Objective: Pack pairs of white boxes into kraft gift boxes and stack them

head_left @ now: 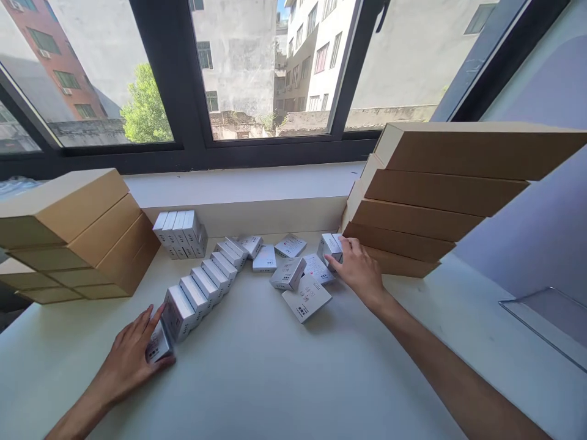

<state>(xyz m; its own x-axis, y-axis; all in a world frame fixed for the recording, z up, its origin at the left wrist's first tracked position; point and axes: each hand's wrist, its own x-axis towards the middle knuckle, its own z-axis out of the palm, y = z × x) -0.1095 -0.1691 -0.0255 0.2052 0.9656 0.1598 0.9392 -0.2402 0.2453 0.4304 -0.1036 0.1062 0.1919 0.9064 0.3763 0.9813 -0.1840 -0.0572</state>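
Observation:
At the near end of a leaning row of small white boxes [205,286], my left hand [131,351] has its thumb and fingers around the last small white box [158,343]. That one lies low against the row. My right hand [360,267] reaches to a pair of small white boxes standing together, its thumb and fingers closed on the small white box [328,247]; its fingers hide part of the pair. Between the hands lie several loose white boxes, among them a flat one [307,297] with dark print and a tilted one [288,273].
A neat block of small white boxes [181,233] stands behind the row. Brown cartons [87,232] are stacked at the left, and a taller stepped stack of brown cartons [426,211] leans out at the right. Behind the white table [257,379] are a ledge and a dark window frame [275,153].

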